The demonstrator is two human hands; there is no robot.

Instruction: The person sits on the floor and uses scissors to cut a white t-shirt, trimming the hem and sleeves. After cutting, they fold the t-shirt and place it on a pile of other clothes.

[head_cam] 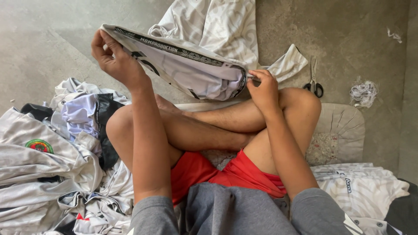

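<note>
Seated cross-legged, my left hand [114, 58] and right hand [262, 87] grip closed on a white jersey's [191, 72] hem, stretching it taut for inspection.

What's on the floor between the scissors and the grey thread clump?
Nothing: in the head view, bare concrete floor separates the scissors from the thread clump.

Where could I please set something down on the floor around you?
Bare concrete floor lies beyond the left hand, and another patch lies between the scissors and the thread clump. The pile of shirts crowds the left side; folded shirts fill the right.
</note>
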